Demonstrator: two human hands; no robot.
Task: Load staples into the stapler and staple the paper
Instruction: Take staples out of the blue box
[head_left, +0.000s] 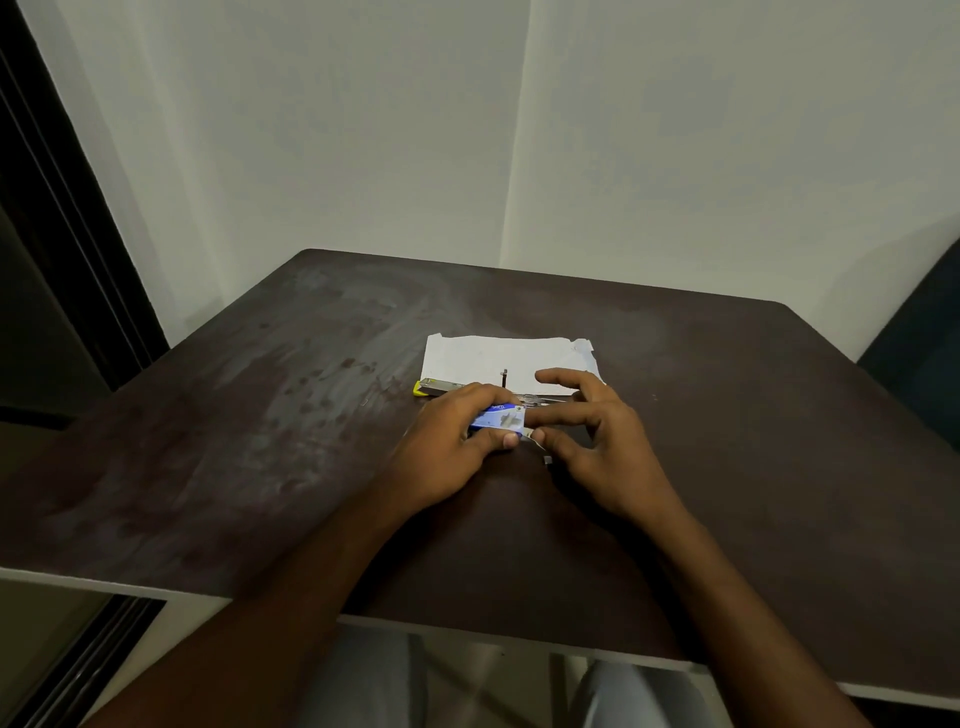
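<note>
Dark brown table (260, 415), surface smudged, walls behind its far edge. White paper (498, 358) lies flat toward the far edge, slightly right of centre, top right corner dog-eared. Stapler (441, 386), yellow end pointing left, lies along the paper's near edge; most of its body hidden behind the hands, so whether it is open cannot be told.

Left hand (447, 457): fingers curled around a small blue staple box (501, 418), thumb under its near side, fingers over the top. Box held just above the table, just near of the stapler.

Right hand (597, 447): thumb and a fingertip pinch at the box's right end, where a pale flap or sliver (532, 435) shows; exactly what is pinched is too small to tell. Index finger is stretched out over the paper, others loosely spread.

Small dark bit (546, 459) on the table beside the right thumb, unidentified.
</note>
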